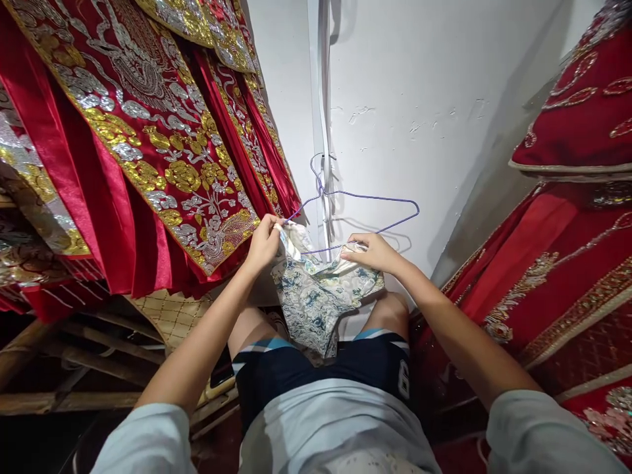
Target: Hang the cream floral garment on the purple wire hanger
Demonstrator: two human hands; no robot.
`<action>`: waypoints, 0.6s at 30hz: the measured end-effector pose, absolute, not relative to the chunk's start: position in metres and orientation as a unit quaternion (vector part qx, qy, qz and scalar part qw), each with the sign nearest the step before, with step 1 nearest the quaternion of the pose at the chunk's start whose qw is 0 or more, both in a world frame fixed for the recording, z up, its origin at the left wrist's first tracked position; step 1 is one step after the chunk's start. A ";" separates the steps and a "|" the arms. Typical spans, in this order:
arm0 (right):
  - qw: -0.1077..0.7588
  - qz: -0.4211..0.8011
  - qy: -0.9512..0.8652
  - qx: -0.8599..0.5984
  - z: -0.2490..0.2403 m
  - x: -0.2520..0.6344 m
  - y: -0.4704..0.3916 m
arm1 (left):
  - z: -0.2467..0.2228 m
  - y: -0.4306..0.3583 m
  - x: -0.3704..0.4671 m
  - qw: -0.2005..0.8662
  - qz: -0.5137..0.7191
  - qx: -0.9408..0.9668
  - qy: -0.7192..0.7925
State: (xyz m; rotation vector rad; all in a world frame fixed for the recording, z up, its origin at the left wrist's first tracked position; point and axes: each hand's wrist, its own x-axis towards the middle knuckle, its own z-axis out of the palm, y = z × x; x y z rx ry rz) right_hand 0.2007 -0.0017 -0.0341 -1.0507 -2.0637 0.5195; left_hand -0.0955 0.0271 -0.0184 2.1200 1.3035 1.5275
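Note:
A light floral garment with blue-green print hangs down between my hands, over my lap. My left hand pinches its left shoulder, close to the left end of a purple wire hanger. The fingers of my right hand are closed on the garment's other shoulder edge. The hanger's left arm runs into the garment's left side, and its bottom bar passes at the neck opening. Its right arm sticks out bare past my right hand. The hanger's hook is up at a white rail on the wall.
A white vertical wall rail stands straight ahead on the white wall. Red garments with gold and silver embroidery hang at left, above a bamboo frame. More red beaded garments hang at right.

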 end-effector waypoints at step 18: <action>0.502 0.079 -0.675 -0.534 -0.024 0.272 0.031 | 0.008 0.022 -0.100 -0.075 0.499 0.748 0.430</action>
